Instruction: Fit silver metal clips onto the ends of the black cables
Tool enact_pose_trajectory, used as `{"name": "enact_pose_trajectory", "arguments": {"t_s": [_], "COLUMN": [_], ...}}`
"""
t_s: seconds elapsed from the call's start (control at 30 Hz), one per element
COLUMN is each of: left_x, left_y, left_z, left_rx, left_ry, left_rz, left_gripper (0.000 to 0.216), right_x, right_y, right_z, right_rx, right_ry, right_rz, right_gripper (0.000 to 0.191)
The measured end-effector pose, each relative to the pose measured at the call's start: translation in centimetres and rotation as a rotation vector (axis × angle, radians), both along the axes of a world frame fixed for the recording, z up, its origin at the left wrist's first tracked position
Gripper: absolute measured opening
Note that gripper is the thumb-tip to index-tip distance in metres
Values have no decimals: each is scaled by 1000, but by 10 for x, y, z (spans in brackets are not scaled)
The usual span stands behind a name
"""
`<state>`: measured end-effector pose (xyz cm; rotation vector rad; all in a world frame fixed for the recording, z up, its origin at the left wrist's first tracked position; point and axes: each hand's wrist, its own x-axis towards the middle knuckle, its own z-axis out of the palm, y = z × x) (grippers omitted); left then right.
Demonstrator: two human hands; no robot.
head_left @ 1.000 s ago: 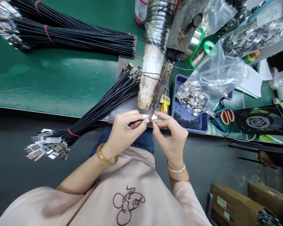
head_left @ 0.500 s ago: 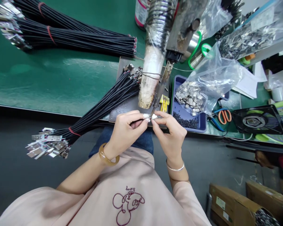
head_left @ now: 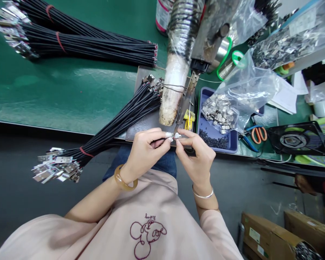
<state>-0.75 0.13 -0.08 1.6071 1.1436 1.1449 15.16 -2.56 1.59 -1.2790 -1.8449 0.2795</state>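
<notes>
Below the soldering iron (head_left: 184, 104), whose tip points down at my fingertips, both hands meet at a small metal connector (head_left: 177, 136). My left hand (head_left: 148, 146) is closed in a pinch at the connector's left side, gripping what looks like a cable end; most of it is hidden by the fingers. Tape or a finger cover wraps my left fingertips. From the other side my right hand (head_left: 196, 150) pinches the connector between thumb and index finger. A bundle of black cables (head_left: 119, 119) with metal connectors lies left of my hands, overhanging the table edge.
More cable bundles (head_left: 97, 45) lie at the back left. A wrapped, scorched hose (head_left: 172, 90) hangs beside the iron. To the right are a blue tray (head_left: 234, 142) of metal shells and small black parts, solder spools (head_left: 229, 66), pliers (head_left: 247, 142) and a fan (head_left: 298, 139).
My right fingertips have shifted slightly, leaving more of the connector showing between the hands. The left hand keeps its pinch. The whole view has drifted a little.
</notes>
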Motion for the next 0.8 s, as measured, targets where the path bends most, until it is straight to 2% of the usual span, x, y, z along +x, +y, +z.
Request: {"name": "enact_pose_trajectory", "arguments": {"t_s": [0.3,0.47,0.63,0.7,0.8], "left_x": [1,-1,-3,-3,-4], "left_y": [-3,-4,-6,-7,-7], "left_z": [-2,-4,-8,-9,-8], "left_rx": [-13,8,-77,-128,-212], "left_ry": [-38,-12,-47,-106,-209], "left_rz": [-5,-10,2,4,-45], "left_gripper": [14,13,9,6,7], "right_x": [0,-1,-5,-7,-8], "right_y": [-3,-4,-7,-7,-8], "right_z": [0,-2,-11,-14,-16], "right_rx": [-43,54,165,109,-148], "right_ry": [15,-16,-65,13,263], "right_rz": [-60,-63,-112,-135,-110], "right_gripper": [9,12,17,15,8]}}
